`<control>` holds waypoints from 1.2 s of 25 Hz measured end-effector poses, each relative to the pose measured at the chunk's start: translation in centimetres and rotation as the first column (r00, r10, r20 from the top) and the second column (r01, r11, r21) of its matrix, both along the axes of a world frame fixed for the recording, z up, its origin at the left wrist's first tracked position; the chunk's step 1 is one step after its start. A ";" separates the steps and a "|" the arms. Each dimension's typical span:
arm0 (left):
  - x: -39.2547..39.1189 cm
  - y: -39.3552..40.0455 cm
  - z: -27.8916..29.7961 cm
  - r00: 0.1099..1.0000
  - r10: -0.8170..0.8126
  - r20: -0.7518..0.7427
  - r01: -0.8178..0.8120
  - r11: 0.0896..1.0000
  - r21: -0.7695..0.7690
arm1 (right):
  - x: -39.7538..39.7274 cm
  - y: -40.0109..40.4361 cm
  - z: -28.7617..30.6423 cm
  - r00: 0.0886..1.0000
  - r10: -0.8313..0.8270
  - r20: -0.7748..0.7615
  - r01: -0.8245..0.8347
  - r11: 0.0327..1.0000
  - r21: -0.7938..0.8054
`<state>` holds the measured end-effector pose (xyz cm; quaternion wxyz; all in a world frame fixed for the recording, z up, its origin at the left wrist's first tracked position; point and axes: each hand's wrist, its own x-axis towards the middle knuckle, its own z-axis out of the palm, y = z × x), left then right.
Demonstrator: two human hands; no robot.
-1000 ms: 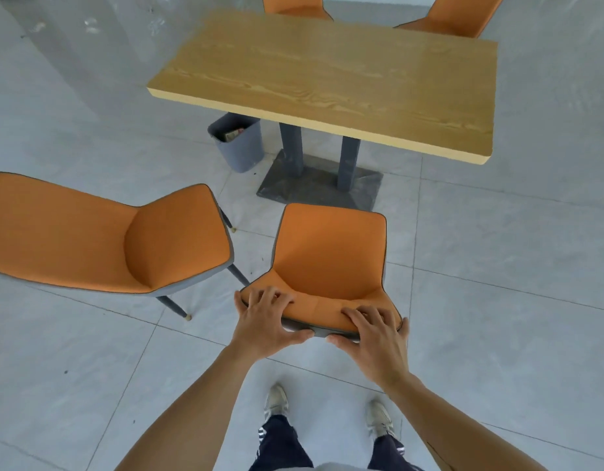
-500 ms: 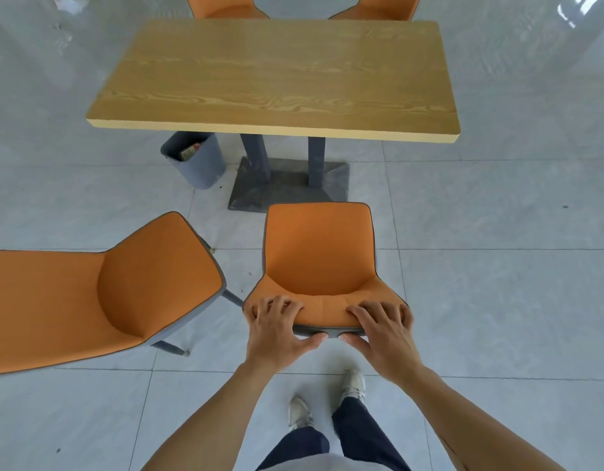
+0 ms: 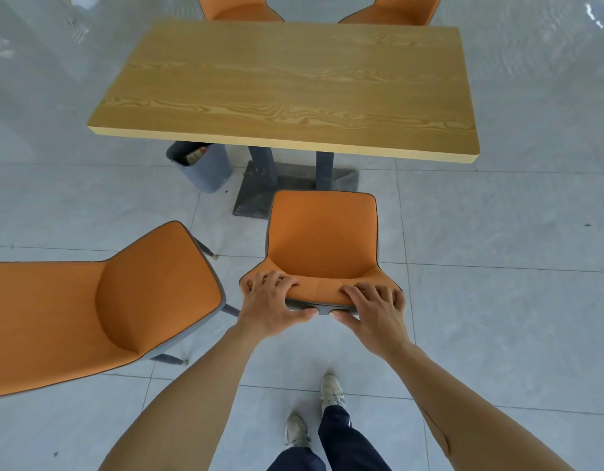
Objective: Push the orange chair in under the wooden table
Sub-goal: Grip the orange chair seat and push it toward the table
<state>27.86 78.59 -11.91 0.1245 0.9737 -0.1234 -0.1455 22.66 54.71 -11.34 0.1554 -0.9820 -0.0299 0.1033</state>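
Gripping orange chair [image 3: 322,239] backrest top with left hand [image 3: 270,302] and right hand [image 3: 373,309], clenched, for straight push. Standing short of wooden table [image 3: 294,86], seat front nearing pedestal base [image 3: 256,195].

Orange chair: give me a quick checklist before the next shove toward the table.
1. Both hands on the backrest: left hand and right hand grip the orange chair: ok.
2. Chair faces the wooden table: ok.
3. Seat under the tabletop: not ok, still short.
4. Table base ahead of the chair legs: cannot tell.
5. Trash bin off the path: ok.
6. Neighbouring chair apart: ok.
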 end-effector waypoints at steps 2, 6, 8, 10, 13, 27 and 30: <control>1.6 0.1 0.1 1.000 -0.002 0.003 0.002 1.000 0.013 | 1.6 0.2 0.2 0.999 -0.006 -0.034 0.006 1.000 -0.002; 4.8 0.1 0.6 0.998 0.010 -0.065 -0.007 0.999 0.054 | 4.4 0.5 0.6 0.997 -0.013 -0.078 0.012 1.000 -0.012; 5.9 0.0 1.0 0.994 0.017 -0.111 -0.008 0.997 0.082 | 5.4 0.6 0.6 0.995 -0.012 -0.098 0.011 1.000 -0.006; 6.2 -0.1 1.3 0.990 0.026 -0.138 -0.010 0.993 0.114 | 5.8 0.5 0.6 0.993 -0.010 -0.117 0.010 1.000 -0.003; 5.6 -0.5 1.9 0.983 0.060 -0.173 -0.031 0.986 0.166 | 6.0 0.5 1.0 0.991 0.002 -0.135 -0.004 1.000 -0.009; -4.1 5.2 6.4 0.929 0.354 -0.108 -0.365 0.924 -0.111 | 5.3 7.0 4.7 0.974 0.224 -0.034 -0.221 0.972 0.075; -7.8 10.2 7.5 0.872 0.478 -0.108 -0.490 0.856 -0.167 | 4.5 12.4 6.0 0.938 0.346 -0.018 -0.337 0.922 0.189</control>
